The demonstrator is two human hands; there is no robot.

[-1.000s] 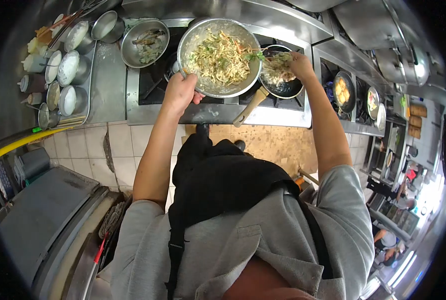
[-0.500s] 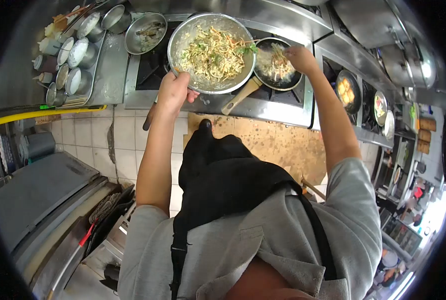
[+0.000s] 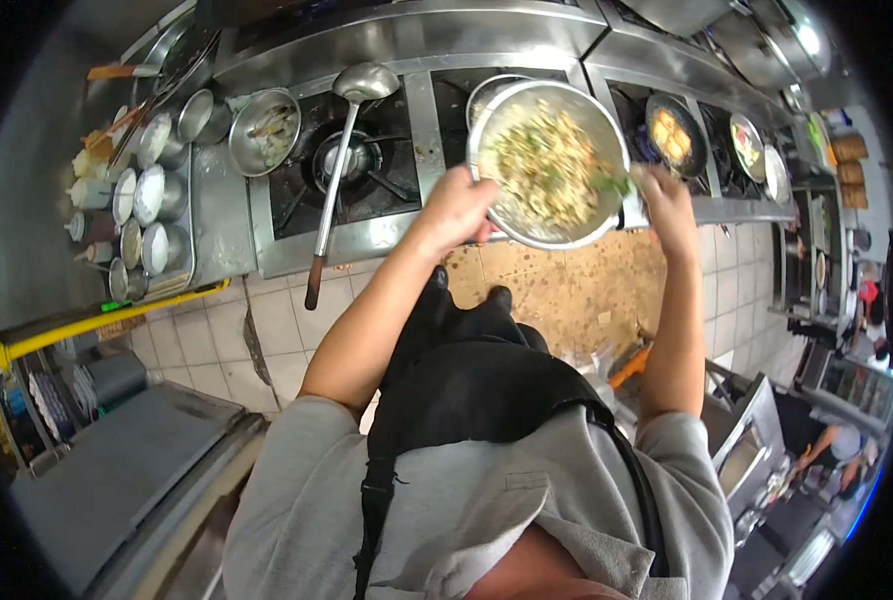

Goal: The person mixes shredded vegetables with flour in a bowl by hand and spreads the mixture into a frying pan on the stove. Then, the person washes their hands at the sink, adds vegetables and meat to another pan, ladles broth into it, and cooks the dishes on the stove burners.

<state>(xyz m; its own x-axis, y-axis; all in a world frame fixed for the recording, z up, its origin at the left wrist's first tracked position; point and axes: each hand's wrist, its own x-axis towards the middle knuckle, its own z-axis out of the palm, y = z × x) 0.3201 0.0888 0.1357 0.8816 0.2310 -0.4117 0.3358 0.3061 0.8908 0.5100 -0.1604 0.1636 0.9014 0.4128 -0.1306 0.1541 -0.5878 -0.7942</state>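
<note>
In my left hand [image 3: 459, 208] is the near left rim of a large metal bowl [image 3: 612, 130], tilted in front of the stove. Shredded vegetables with green leaves [image 3: 547, 165] fill much of the bowl. My right hand [image 3: 667, 205] is just right of the bowl, its fingers bent together and blurred; whether they hold anything is unclear. A green sprig [image 3: 612, 184] lies at the bowl's right side, close to my fingers. Behind the bowl, a pan [image 3: 485, 92] is mostly hidden.
A ladle [image 3: 339, 170] lies across the left burner, its handle past the stove edge. Left are a bowl of scraps [image 3: 266, 132] and several metal containers [image 3: 154, 193]. Pans with yellow pieces [image 3: 673, 137] and mixed food [image 3: 747, 146] sit right. A co-worker [image 3: 835, 445] is at lower right.
The bowl and my left hand have moved right, now covering most of the pan. My right hand has left the pan and come down beside the bowl. The ladle and left burner have come into view.
</note>
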